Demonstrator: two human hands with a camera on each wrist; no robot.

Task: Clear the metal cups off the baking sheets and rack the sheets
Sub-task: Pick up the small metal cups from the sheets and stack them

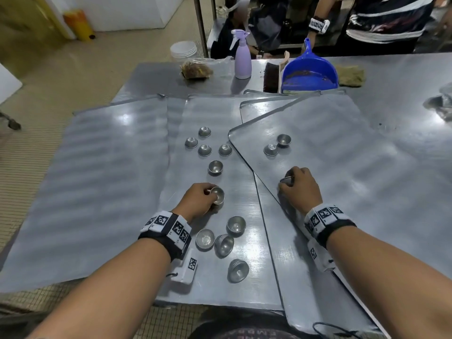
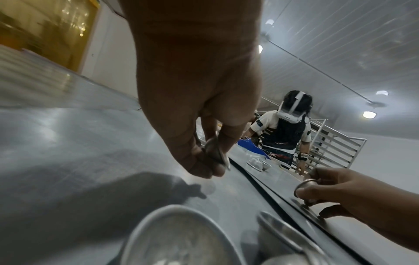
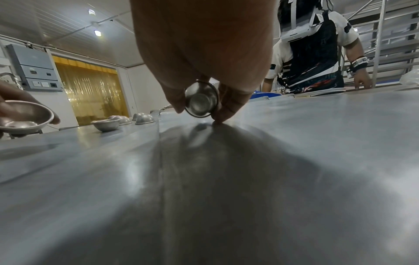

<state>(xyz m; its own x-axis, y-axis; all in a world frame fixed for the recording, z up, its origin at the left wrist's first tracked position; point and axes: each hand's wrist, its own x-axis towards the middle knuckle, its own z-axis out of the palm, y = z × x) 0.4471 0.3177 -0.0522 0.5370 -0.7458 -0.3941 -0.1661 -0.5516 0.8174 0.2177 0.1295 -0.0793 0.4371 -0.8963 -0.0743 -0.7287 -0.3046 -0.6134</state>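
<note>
Your left hand (image 1: 198, 199) is pinching a metal cup (image 1: 217, 195) on the middle baking sheet (image 1: 247, 199), with the loose cups (image 1: 208, 145) lying ahead and behind it. Your right hand (image 1: 300, 189) grips another cup (image 3: 201, 99) on the overlapping sheet (image 1: 354, 172), and is nearer the far pair (image 1: 277, 145). Steel table (image 1: 403, 77), rack (image 2: 335, 143) beyond.

Ceiling lamps (image 3: 97, 32) light the room evenly and throw soft glare patches across the baking sheets (image 1: 117, 167). Both wrist views bend strongly at their edges; the near cups (image 2: 176, 238) there blur, and dark hand shadows (image 3: 226, 152) pool on the metal.
</note>
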